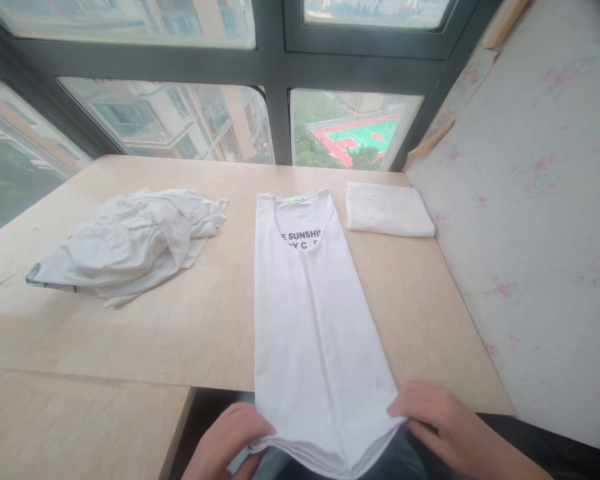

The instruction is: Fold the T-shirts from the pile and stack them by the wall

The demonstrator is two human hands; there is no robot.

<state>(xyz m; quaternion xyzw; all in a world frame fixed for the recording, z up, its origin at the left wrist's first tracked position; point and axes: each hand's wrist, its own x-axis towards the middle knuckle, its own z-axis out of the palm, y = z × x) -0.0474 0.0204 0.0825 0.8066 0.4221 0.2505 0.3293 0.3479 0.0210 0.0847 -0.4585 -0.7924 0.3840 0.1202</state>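
Observation:
A white shirt (310,320) lies lengthwise on the wooden table, its sides folded in to a long strip. Its neckline faces the window, with dark printed letters showing inside the collar. The hem end hangs over the table's front edge. My left hand (233,437) pinches the left corner of that hem, fingers closed on the cloth. At the right corner, my right hand (433,417) grips the fabric between thumb and fingers. The hem sags between the two hands.
A crumpled white garment (135,243) lies at the left of the table (220,333). A neatly folded white cloth (389,210) sits at the back right, close to the floral wall (540,220). Dark-framed windows (277,127) stand behind the table.

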